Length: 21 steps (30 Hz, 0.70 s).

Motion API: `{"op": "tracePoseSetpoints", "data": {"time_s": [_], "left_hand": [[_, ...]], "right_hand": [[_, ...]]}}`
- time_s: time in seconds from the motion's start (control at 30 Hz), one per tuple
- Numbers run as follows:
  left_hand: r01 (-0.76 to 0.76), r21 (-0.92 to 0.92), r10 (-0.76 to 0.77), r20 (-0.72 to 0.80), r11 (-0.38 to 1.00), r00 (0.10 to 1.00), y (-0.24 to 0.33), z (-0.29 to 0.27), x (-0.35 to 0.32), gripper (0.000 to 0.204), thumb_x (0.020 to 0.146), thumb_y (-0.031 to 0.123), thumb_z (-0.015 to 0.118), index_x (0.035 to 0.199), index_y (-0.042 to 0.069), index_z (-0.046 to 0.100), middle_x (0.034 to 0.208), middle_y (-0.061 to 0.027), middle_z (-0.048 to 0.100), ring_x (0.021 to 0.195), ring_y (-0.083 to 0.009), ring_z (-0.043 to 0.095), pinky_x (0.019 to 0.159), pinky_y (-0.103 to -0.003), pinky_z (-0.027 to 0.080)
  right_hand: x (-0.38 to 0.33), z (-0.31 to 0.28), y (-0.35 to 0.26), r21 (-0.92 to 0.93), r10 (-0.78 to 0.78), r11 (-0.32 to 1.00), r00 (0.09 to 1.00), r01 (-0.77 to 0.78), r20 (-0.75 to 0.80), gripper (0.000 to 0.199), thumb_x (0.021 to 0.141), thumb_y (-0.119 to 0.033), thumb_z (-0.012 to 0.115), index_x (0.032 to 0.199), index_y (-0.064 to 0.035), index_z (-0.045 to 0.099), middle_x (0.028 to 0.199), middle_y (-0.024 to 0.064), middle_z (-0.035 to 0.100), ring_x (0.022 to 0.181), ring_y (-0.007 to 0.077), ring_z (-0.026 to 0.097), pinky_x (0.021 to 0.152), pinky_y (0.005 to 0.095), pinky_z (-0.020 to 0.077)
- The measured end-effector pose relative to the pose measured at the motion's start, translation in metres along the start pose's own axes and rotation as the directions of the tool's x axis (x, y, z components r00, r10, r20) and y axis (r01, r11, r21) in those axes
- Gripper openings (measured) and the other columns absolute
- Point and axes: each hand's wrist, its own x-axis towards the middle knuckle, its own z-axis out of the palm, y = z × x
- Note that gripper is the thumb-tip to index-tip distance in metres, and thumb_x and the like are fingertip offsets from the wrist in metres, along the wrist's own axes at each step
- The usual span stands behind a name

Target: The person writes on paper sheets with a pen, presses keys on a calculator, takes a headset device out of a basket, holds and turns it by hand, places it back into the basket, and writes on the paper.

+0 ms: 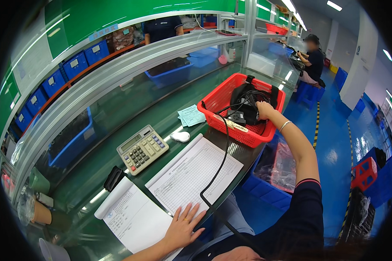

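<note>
The red basket (220, 92) at the counter's (137, 102) right end holds a heap of black cables (253, 96) and a small black box (236, 116). The right hand (263, 110) reaches in, fingers bent over the cables; whether it grips any, I cannot tell. The left hand (184, 228) lies flat and loose across the papers (194, 172). Below the basket, a blue crate (268, 193) contains clear plastic and something red; behind, a blue bin (172, 79) carries dark items.
</note>
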Motion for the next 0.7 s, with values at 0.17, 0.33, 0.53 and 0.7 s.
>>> {"op": "tracePoseSetpoints", "data": {"time_s": [0.17, 0.33, 0.53, 0.7], "left_hand": [[0.007, 0.001, -0.007, -0.002, 1.000, 1.000, -0.001, 0.001, 0.000, 0.058, 0.090, 0.042, 0.053, 0.140, 0.018, 0.039, 0.148, -0.0123, 0.031, 0.137, -0.0337, 0.028, 0.110, -0.052, 0.020], [0.006, -0.009, -0.006, -0.004, 1.000, 1.000, 0.000, -0.001, 0.001, 0.058, 0.089, 0.041, 0.054, 0.140, 0.018, 0.040, 0.148, -0.0124, 0.031, 0.136, -0.0338, 0.029, 0.110, -0.052, 0.020], [0.006, 0.001, -0.006, -0.011, 1.000, 1.000, -0.001, 0.001, 0.001, 0.058, 0.089, 0.041, 0.054, 0.140, 0.018, 0.039, 0.148, -0.0125, 0.031, 0.136, -0.0341, 0.029, 0.110, -0.052, 0.020], [0.002, -0.011, -0.002, -0.023, 1.000, 1.000, -0.001, 0.002, 0.001, 0.058, 0.089, 0.040, 0.054, 0.140, 0.018, 0.039, 0.148, -0.0128, 0.031, 0.136, -0.0342, 0.029, 0.110, -0.053, 0.019]], "right_hand": [[0.001, 0.000, -0.008, -0.033, 0.082, 0.996, 0.989, -0.078, 0.120, 0.071, 0.057, -0.033, 0.087, 0.114, -0.0027, 0.058, 0.115, 0.0184, 0.061, 0.108, 0.0346, 0.059, 0.088, 0.0403, 0.0505], [0.005, 0.006, -0.004, 0.039, 0.022, 0.999, 0.990, -0.028, 0.136, 0.052, 0.059, -0.023, 0.081, 0.106, -0.0081, 0.065, 0.100, 0.0197, 0.066, 0.096, 0.0337, 0.064, 0.082, 0.0411, 0.0525], [0.003, -0.004, -0.007, 0.289, 0.163, 0.956, 0.908, -0.048, -0.386, 0.023, 0.067, -0.012, 0.067, 0.089, -0.0098, 0.069, 0.089, 0.0215, 0.066, 0.087, 0.0360, 0.065, 0.078, 0.0437, 0.0516], [0.016, -0.037, 0.005, 0.341, 0.124, 0.940, 0.939, -0.008, -0.321, 0.024, 0.072, -0.028, 0.073, 0.082, -0.0071, 0.067, 0.083, 0.0221, 0.065, 0.087, 0.0386, 0.064, 0.077, 0.0454, 0.0508]]}}
